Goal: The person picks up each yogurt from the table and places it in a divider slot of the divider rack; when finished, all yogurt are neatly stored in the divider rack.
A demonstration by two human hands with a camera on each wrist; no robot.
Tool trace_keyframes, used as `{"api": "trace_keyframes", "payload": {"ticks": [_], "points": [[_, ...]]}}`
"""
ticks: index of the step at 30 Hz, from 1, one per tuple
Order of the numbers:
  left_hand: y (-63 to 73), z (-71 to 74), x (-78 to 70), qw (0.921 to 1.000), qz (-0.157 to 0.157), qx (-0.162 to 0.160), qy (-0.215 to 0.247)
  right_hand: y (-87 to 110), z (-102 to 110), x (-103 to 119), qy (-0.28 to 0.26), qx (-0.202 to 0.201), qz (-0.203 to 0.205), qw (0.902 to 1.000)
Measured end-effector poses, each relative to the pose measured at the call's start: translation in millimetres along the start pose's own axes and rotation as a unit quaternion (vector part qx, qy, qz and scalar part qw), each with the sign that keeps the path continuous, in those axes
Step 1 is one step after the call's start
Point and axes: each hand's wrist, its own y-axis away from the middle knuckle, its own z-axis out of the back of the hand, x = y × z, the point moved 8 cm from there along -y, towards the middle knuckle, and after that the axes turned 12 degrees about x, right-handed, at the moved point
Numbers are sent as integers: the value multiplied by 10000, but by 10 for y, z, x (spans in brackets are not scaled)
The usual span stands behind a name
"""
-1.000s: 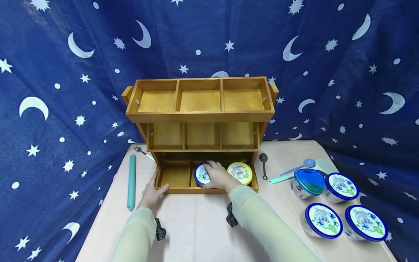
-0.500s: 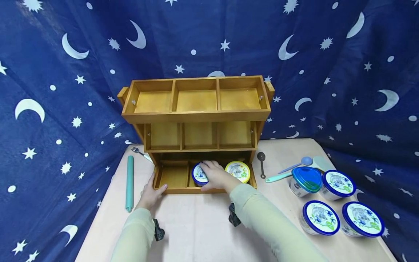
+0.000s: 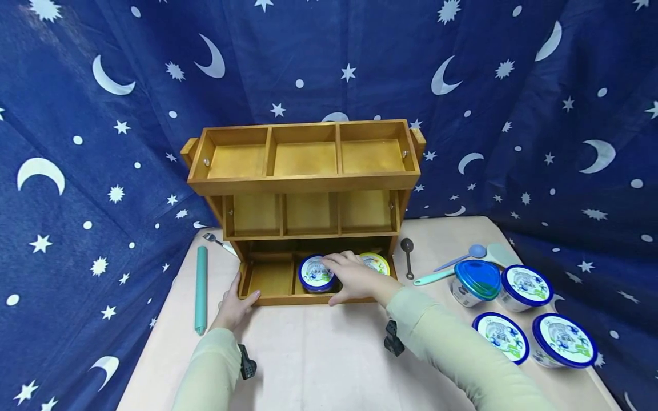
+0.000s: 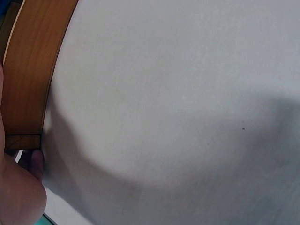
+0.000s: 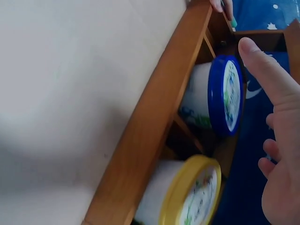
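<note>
A three-tier wooden organizer box (image 3: 303, 184) stands spread open on the table. My left hand (image 3: 233, 305) grips the front left corner of its bottom tray (image 3: 288, 299), thumb at the front and fingers along the side. In the middle compartment sits a blue-lidded tub (image 3: 315, 274), upright. A yellow-lidded tub (image 3: 379, 262) occupies the right compartment, partly hidden behind my right hand (image 3: 357, 279). That hand is just right of the blue lid, its fingers loosely extended. The right wrist view shows a gap between the thumb (image 5: 262, 68) and the blue-lidded tub (image 5: 232, 96).
Several blue-lidded tubs (image 3: 565, 341) stand at the right. Behind them lie a blue spoon (image 3: 460, 258) and a pale green spatula (image 3: 434, 278). A dark measuring spoon (image 3: 408, 257) lies beside the box; a teal roll (image 3: 201, 291) and a fork (image 3: 220, 244) lie left.
My right hand has let go of the blue-lidded tub and shifted right, now overlapping the yellow-lidded one. The left hand stays at the tray corner. The head view has drifted slightly.
</note>
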Motion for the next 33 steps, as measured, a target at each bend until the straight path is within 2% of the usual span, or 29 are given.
{"api": "trace_keyframes", "payload": {"ticks": [8,17,23,29,33], "points": [[-2,5,12,10000,16,-9,-19,218,83,-160,-5,-73,-44,10000],[-12,8,15,10000,38,5,10,476,188,-300,-511,-245,-63,9984],[-14,0,20,9999,-11,39,93,646,219,-501,-538,-477,-171,9973],[3,8,10,10000,-67,8,3,848,317,-745,-871,-760,-364,9926],[11,13,-11,10000,-77,0,-58,985,343,-911,-1032,-805,-562,9898]]}}
